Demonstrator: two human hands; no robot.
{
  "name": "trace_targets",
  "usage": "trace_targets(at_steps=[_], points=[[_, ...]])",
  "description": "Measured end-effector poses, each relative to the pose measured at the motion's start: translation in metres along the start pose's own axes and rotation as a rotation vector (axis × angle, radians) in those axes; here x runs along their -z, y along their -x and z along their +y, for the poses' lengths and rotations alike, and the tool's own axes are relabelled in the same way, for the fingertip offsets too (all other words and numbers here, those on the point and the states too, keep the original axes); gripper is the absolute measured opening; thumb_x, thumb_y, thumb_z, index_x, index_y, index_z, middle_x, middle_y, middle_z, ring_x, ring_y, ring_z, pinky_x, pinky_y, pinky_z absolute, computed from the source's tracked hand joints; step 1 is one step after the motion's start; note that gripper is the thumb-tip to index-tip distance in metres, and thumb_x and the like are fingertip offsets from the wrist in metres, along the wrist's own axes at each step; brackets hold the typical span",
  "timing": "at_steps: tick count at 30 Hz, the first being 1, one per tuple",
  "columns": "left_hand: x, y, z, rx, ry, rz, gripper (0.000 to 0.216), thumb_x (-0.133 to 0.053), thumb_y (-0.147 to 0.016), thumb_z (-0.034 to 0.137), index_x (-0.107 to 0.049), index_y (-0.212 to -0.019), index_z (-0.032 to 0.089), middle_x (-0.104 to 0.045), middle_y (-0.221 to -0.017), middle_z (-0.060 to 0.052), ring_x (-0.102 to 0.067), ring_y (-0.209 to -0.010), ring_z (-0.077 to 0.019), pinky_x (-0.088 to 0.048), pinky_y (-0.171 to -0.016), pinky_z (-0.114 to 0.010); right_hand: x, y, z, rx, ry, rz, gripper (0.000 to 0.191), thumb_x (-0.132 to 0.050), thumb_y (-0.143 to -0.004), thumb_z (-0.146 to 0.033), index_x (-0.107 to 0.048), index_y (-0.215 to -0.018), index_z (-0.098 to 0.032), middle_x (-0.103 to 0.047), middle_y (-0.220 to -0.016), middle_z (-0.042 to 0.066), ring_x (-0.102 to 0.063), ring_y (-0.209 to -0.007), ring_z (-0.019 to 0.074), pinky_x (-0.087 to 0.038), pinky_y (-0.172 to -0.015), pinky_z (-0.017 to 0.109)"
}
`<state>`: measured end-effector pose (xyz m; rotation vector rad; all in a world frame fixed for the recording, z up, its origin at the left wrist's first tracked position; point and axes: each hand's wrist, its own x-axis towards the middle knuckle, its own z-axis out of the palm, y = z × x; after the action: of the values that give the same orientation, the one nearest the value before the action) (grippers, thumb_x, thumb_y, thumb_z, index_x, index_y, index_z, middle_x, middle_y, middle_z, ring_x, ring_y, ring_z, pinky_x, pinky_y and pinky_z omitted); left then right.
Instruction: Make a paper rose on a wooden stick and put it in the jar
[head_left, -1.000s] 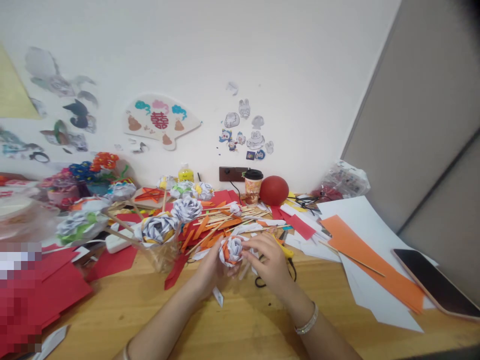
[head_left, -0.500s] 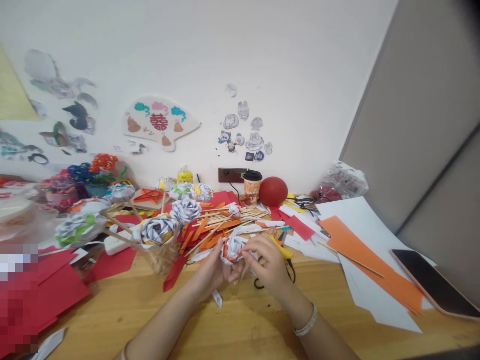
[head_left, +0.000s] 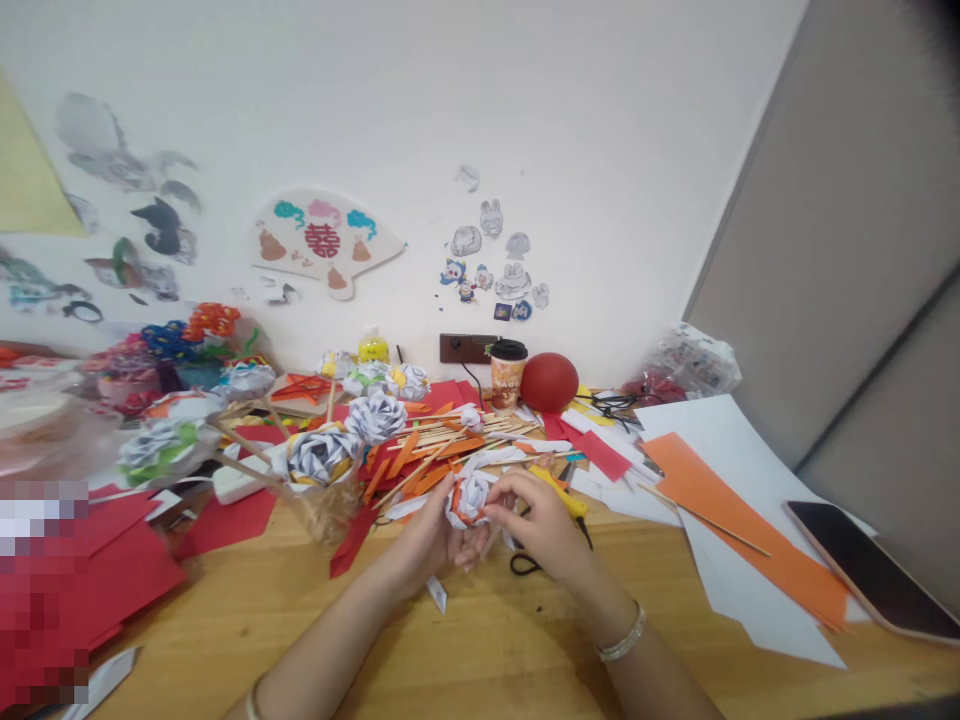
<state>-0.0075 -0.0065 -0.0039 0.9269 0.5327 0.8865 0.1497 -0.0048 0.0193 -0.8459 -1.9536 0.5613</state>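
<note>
A white paper flower (head_left: 471, 496) with orange at its lower left side is held up over the front middle of the table. My left hand (head_left: 433, 540) is closed around its underside, thumb against the left edge. From the right, my right hand (head_left: 536, 518) pinches at the flower's right edge; a pale strip shows below those fingers, and exactly what they grip there is partly hidden. Right behind my right hand lies a yellow-handled tool (head_left: 559, 490) with a black cord loop. A small white paper scrap (head_left: 436, 594) rests beneath my hands.
Finished paper flowers (head_left: 322, 455) on sticks stand in a clear container at left. Thin wooden sticks (head_left: 431, 438) and orange strips are heaped behind my hands. A paper cup (head_left: 507, 378) and red balloon (head_left: 550, 381) stand at the wall. Orange paper (head_left: 742, 525) and a phone (head_left: 874, 565) lie right.
My right hand's fingers have drawn in a little closer together at the flower's edge. The flower stays in my left hand. The whole view has shifted slightly.
</note>
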Motion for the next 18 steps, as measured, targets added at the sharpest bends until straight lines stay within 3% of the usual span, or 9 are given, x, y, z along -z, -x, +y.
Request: trace_targets(at_steps=[3, 7, 10, 14, 18], points=[[0.0, -0.0005, -0.0005, 0.009, -0.002, 0.013, 0.049, -0.03, -0.081, 0.057, -0.054, -0.074, 0.015, -0.052, -0.048, 0.0, -0.034, -0.033, -0.0069, -0.034, -0.04, -0.02, -0.0005, -0.0002, 0.0032, 0.074, 0.085, -0.003, 0.005, -0.058, -0.079, -0.024, -0.061, -0.078, -0.02, -0.058, -0.074, 0.001, -0.053, -0.07, 0.0142, -0.042, -0.065, 0.026], [-0.0007, 0.0015, 0.002, 0.007, 0.023, 0.056, 0.051, -0.028, -0.082, 0.056, -0.054, -0.068, 0.014, -0.05, -0.045, 0.001, -0.033, -0.033, -0.0067, -0.034, -0.04, -0.021, -0.0011, 0.0022, 0.0077, 0.33, 0.251, -0.011, 0.011, -0.051, -0.083, -0.021, -0.062, -0.086, -0.021, -0.06, -0.079, 0.004, -0.052, -0.077, 0.0167, -0.041, -0.069, 0.029], [0.0008, 0.0023, 0.0051, 0.025, 0.087, 0.065, 0.052, -0.028, -0.082, 0.057, -0.054, -0.067, 0.014, -0.049, -0.045, 0.001, -0.031, -0.032, -0.0058, -0.033, -0.039, -0.02, -0.0007, 0.0052, 0.0072, 0.44, 0.396, 0.004, 0.019, -0.047, -0.084, -0.02, -0.06, -0.097, -0.021, -0.06, -0.085, 0.007, -0.05, -0.077, 0.0176, -0.04, -0.066, 0.031], [0.0023, 0.0017, 0.0082, 0.029, 0.139, 0.074, 0.052, -0.029, -0.081, 0.057, -0.053, -0.065, 0.014, -0.045, -0.044, 0.003, -0.029, -0.031, -0.0047, -0.028, -0.037, -0.019, -0.0003, 0.0074, 0.0035, 0.491, 0.475, -0.011, 0.021, -0.045, -0.084, -0.018, -0.06, -0.1, -0.019, -0.061, -0.085, 0.008, -0.049, -0.074, 0.018, -0.039, -0.063, 0.032], [-0.0008, 0.0031, 0.0088, 0.039, 0.113, 0.066, 0.052, -0.027, -0.083, 0.056, -0.053, -0.066, 0.015, -0.045, -0.043, 0.003, -0.028, -0.03, -0.0047, -0.028, -0.036, -0.018, -0.0022, 0.0064, 0.002, 0.395, 0.244, 0.047, 0.016, -0.048, -0.084, -0.019, -0.061, -0.092, -0.02, -0.061, -0.083, 0.005, -0.052, -0.077, 0.0166, -0.041, -0.068, 0.031]])
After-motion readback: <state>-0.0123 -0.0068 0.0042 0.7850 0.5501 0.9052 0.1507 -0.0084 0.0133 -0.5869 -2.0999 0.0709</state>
